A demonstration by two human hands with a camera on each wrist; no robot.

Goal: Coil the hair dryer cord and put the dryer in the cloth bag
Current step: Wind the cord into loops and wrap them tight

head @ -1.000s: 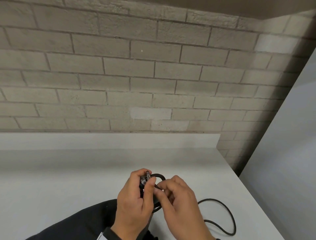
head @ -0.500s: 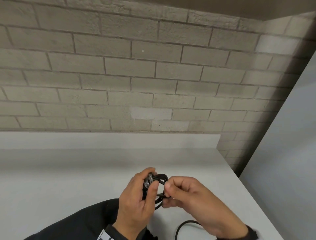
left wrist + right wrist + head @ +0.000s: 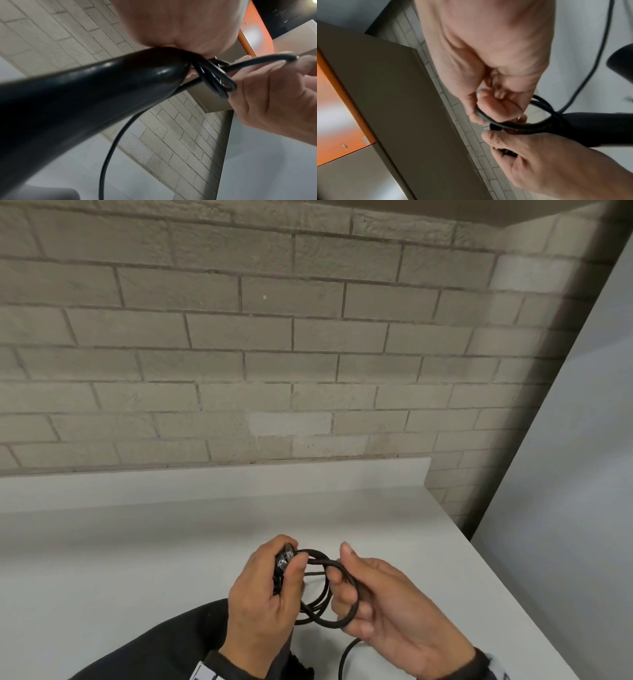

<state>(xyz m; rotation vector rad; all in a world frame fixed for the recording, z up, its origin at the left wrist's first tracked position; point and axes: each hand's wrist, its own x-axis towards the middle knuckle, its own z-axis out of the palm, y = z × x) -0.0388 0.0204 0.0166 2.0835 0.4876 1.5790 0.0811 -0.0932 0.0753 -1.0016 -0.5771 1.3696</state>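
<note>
The black cord (image 3: 318, 556) is gathered into small loops between my hands, just above the white counter (image 3: 137, 559). My left hand (image 3: 284, 573) grips the loops together with a shiny end piece, thumb pressed on top. My right hand (image 3: 346, 587) is palm up with its fingers curled through the outermost loop. The left wrist view shows the glossy black dryer (image 3: 85, 94) running along that hand, and the loops (image 3: 216, 81) bunched at its end. In the right wrist view the cord (image 3: 522, 125) passes over my right fingers (image 3: 488, 106). I cannot pick out the cloth bag.
Loose cord (image 3: 342, 659) trails down off the bottom edge of the head view. A brick wall (image 3: 274, 354) backs the counter, and a grey panel (image 3: 565, 508) stands to the right. A dark shape (image 3: 154, 645) lies under my left forearm.
My right hand swung out to the right, then came back palm up with a new, larger loop. The slack that lay on the counter at the right has been drawn in.
</note>
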